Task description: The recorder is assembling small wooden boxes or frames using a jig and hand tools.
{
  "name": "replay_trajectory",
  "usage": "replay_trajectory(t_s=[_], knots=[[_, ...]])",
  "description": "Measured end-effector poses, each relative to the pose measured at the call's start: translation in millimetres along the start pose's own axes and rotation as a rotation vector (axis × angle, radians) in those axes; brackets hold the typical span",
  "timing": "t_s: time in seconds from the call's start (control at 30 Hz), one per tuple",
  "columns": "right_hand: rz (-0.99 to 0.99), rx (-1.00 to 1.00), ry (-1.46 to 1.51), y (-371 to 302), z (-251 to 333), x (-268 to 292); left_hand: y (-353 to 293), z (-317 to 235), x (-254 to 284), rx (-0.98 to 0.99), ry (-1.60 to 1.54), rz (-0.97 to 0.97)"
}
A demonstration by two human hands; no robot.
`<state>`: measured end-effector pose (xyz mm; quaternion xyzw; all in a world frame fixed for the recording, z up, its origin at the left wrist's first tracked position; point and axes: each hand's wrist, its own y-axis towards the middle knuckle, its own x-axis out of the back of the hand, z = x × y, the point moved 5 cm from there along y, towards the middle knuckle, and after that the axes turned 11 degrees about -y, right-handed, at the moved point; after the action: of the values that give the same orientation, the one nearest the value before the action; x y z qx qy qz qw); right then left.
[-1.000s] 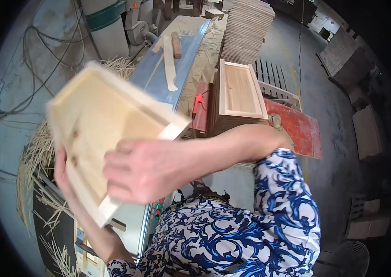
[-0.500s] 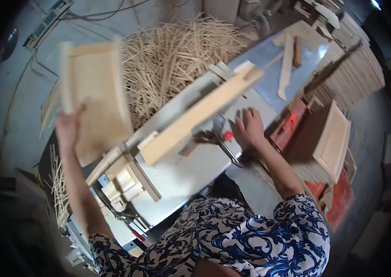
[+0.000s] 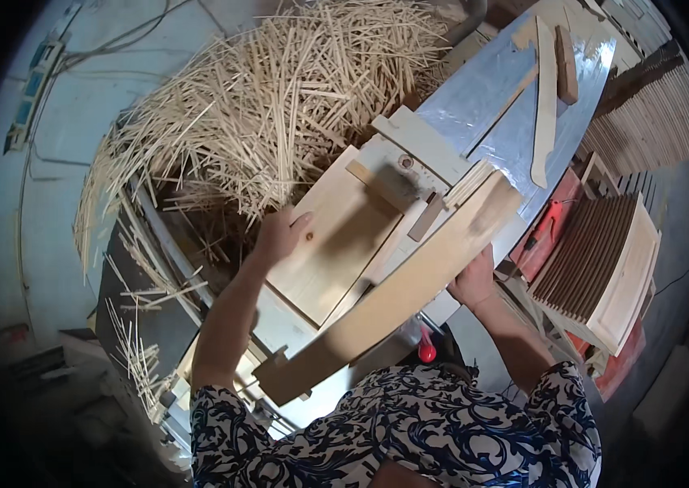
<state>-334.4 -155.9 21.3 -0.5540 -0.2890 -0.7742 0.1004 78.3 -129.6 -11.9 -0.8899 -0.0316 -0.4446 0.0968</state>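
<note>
A flat pale wooden panel (image 3: pixel 332 244) with a small knot lies on the light machine table. My left hand (image 3: pixel 278 236) grips its left edge, thumb on the upper face and the other fingers mostly hidden. In front of the panel, a long curved wooden board (image 3: pixel 401 293) slants across the table and hides part of it. My right hand (image 3: pixel 474 281) is closed at the near edge of this board toward its right end, fingertips hidden beneath it. A small wooden strip (image 3: pixel 381 187) lies across the panel's far end. A red-handled clamp (image 3: pixel 426 348) shows below the board.
A large heap of thin wood strips (image 3: pixel 279 106) rises behind the table. On the shiny extension surface (image 3: pixel 474 106) at the far right lie several wood pieces. A stack of framed panels (image 3: pixel 592 260) stands right, beside a red-handled tool (image 3: pixel 546 221).
My left hand has brought the panel from the left down onto the machine table. The long board now appears nearer to me, and my right hand has moved to its near edge. The view has shifted.
</note>
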Motion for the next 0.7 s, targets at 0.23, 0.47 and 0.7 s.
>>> replay_trajectory(t_s=[0.23, 0.47, 0.7], knots=[[0.009, 0.009, -0.001, -9.5, -11.0, -9.1, 42.8, -44.4, -12.1, 0.067, 0.029, -0.081], [-0.112, -0.046, 0.105, -17.8, 3.0, 18.2, -16.5, -57.6, -6.0, -0.189, -0.209, -0.355], [-0.015, 0.057, 0.657, -12.5, 61.8, 133.6, -178.7, -97.4, -58.5, -0.173, -0.142, -0.244]])
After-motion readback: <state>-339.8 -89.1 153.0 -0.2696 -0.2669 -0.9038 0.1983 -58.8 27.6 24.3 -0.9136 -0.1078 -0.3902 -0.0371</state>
